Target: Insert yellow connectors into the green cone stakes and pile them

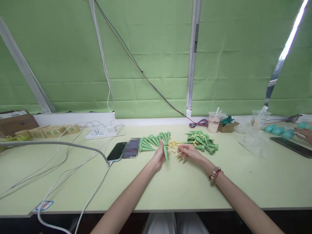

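My left hand (159, 155) is closed around a green plastic cone (165, 152), its narrow tip pointing down toward me. To the right, my right hand (188, 151) has thumb and forefinger pinched together; whatever is between them is too small to make out. A small yellow piece shows just under those fingers. Between both hands lies a scatter of small yellow pieces (174, 143). Beyond my left hand a fanned row of green cones (152, 140) rests on the table. A looser heap of green cones (203, 141), with some yellow pieces on it, lies behind my right hand.
Left of the cones lie a phone (117, 151) and a blurred-out dark item (131, 148). White cables run from a power strip (102, 131) across the left side. A drink cup (214, 122) and small carton (227, 126) stand at the back. Another person's hand (304, 134) is far right.
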{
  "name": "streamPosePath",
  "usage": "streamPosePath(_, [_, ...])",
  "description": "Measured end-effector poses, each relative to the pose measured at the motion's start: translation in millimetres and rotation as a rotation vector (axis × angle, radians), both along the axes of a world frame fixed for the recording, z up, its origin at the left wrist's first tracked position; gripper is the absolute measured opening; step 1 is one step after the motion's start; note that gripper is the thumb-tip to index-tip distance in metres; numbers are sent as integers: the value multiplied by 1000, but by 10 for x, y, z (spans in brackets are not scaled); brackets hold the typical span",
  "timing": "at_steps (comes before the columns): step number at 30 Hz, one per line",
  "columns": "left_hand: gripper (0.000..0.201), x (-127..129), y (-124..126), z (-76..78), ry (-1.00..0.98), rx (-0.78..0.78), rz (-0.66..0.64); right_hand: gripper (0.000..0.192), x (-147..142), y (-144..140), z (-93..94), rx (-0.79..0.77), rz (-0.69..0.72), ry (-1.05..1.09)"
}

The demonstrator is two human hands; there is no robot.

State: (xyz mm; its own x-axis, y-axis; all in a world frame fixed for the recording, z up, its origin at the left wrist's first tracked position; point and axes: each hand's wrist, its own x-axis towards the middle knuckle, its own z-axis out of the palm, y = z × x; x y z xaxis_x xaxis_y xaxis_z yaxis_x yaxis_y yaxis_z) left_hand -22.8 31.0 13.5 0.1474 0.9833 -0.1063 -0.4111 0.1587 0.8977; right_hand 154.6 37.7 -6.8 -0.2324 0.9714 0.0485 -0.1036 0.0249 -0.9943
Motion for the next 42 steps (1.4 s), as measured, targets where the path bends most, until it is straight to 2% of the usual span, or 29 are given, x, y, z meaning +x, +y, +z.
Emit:
streamPosePath(2, [65, 1, -6, 9, -9, 2, -12, 26, 12, -6, -10, -37, 41, -76])
streamPosePath(5, [64, -3, -23, 27, -22, -15, -37, 25, 17, 12, -45, -61, -3, -117])
streamPosePath(9, [63, 4, -69, 40, 29, -50, -125, 24, -20, 38, -83, 38, -89, -88])
streamPosePath(12, [60, 34, -110, 32, 70, -17, -173, 28, -66, 20, -59, 99, -154, -37])
streamPosePath(14, [59, 58, -134, 22, 110, -3, -151, 32, -100, -9, -20, 115, -156, 1])
streamPosePath(19, [54, 88, -157, -1, 180, -16, -97, 40, -184, -84, 49, 165, -52, 15])
streamPosePath(24, [51, 106, -151, -15, 142, -27, -108, 42, -231, -107, 18, 122, -59, 0])
streamPosePath(28, [50, 118, -152, -21, 114, -30, -71, 45, -237, -116, -12, 145, -43, 22])
streamPosePath(37, [56, 122, -161, -13, 198, -31, 33, 34, -246, -225, 82, 325, -63, -191])
streamPosePath(42, [59, 142, -184, -10, 200, -8, 50, 30, -262, -270, 119, 355, -66, -219])
